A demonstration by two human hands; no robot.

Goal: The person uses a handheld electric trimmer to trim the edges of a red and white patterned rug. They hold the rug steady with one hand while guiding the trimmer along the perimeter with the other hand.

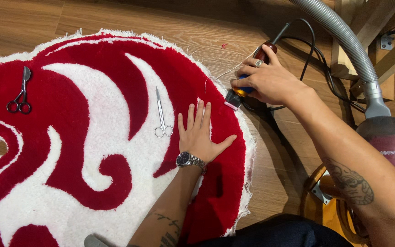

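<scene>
A tufted red and white rug [92,137] lies on the wooden floor. My left hand [200,132] rests flat on it near its right edge, fingers spread, a wristwatch on the wrist. My right hand [266,80] grips an electric clipper [248,87] with a red and blue body, its head down at the rug's edge just above my left fingertips. A dark cord runs from the clipper's back end.
Long thin scissors [162,116] lie on the rug left of my left hand. Bent-handle scissors [20,91] lie at the rug's far left. A vacuum cleaner [389,142] with a grey hose [344,36] stands at right, beside wooden frame pieces [389,50].
</scene>
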